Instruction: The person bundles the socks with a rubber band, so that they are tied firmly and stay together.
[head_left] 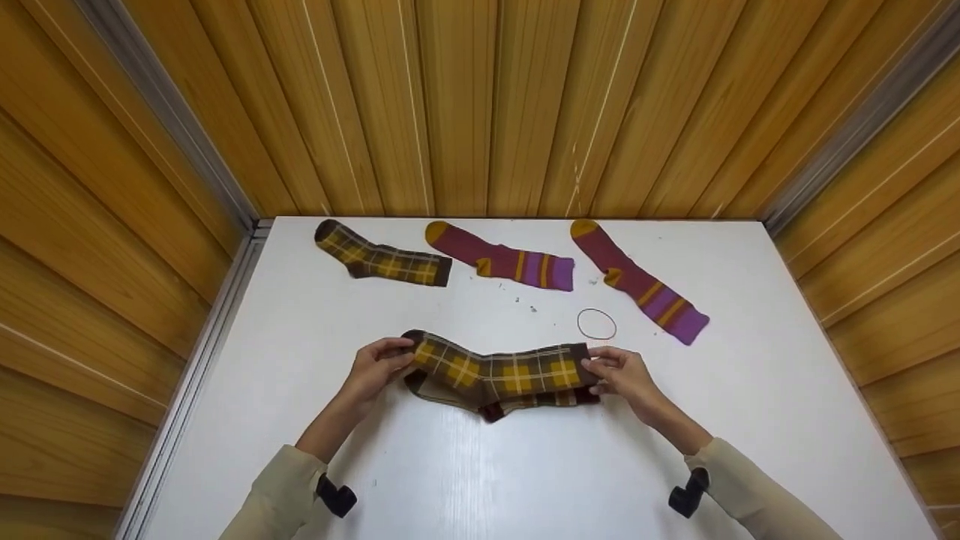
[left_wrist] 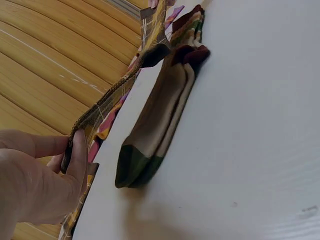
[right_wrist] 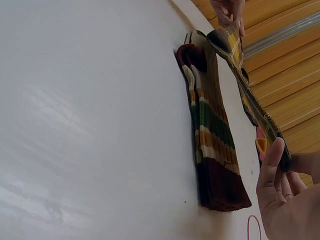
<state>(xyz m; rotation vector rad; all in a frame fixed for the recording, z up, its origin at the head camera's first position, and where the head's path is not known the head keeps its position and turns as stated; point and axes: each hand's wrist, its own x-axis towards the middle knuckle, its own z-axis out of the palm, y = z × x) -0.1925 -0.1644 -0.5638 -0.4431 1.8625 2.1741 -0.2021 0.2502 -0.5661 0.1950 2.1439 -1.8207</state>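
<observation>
A brown and yellow plaid sock point(head_left: 517, 371) is stretched between my two hands, lifted off the table. My left hand point(head_left: 379, 366) pinches its dark toe, and my right hand point(head_left: 621, 375) pinches the brown cuff. Beneath it lies a stacked pair of striped socks point(head_left: 450, 401), mostly covered in the head view. Both wrist views show this pair plainly: beige foot point(left_wrist: 162, 110), dark green toe point(left_wrist: 132, 167), maroon heel and maroon cuff point(right_wrist: 222, 185), with green, orange and white bands. The plaid sock hangs close above and beyond the pair.
Along the table's back lie another plaid sock point(head_left: 386, 259) and two maroon socks with mustard toes and purple cuffs, one in the middle point(head_left: 499, 255) and one at the right point(head_left: 637, 281). A thin rubber band point(head_left: 596, 324) lies near my right hand. Wood-panelled walls point(head_left: 487, 105) enclose the white table point(head_left: 750, 390).
</observation>
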